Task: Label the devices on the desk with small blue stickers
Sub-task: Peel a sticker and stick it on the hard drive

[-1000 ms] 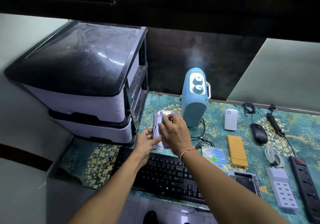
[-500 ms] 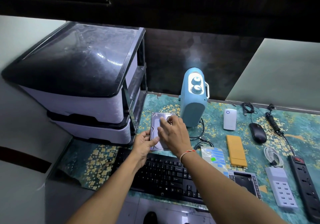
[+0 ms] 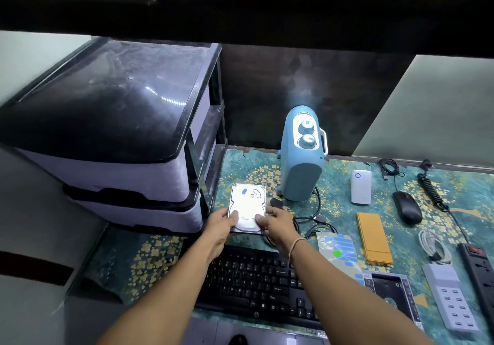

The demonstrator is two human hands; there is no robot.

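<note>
Hands [image 3: 222,224] gripping hard drive [image 3: 247,207], patterned desk [image 3: 334,184]

Dim scene, glare on hard drive [image 3: 247,205], wide-angle edge distortion

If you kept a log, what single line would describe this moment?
step: hard drive labelled | blue sticker on its top | left hand and right hand grip its near edge | sticker sheet beside keyboard

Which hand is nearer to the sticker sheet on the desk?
Right. The right hand grips the hard drive, just left of the sticker sheet; the left hand holds the drive's farther side.
</note>
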